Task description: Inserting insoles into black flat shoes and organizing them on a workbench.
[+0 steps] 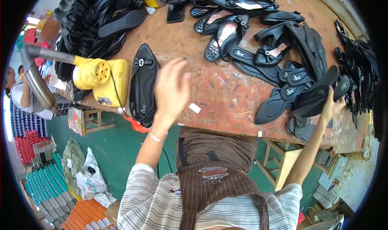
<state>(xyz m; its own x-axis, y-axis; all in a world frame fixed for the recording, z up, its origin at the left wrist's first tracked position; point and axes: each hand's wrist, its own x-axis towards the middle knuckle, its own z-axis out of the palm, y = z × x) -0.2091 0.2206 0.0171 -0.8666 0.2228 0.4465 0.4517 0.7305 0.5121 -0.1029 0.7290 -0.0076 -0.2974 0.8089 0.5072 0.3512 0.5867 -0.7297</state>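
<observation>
My left hand (173,90) hovers over the table just right of a black pointed slingback shoe (142,84) with a bow and small buckle. Its thumb and fingers are apart with nothing in them, slightly blurred. At the right, my right hand (332,108) grips a black insole (319,94) at the edge of a heap; whether more than one is in its grip I cannot tell. Other black insoles (273,107) with a pale printed mark lie beside it. A pair of black heeled shoes (275,54) sits among the insoles.
Left of the slingback stands a yellow hot-air blower (109,84) with a bent metal pipe. Black straps and soles (97,24) pile up at the far left, more black shoes (226,36) at the back, and others at the far right. Another person (26,94) is at the left.
</observation>
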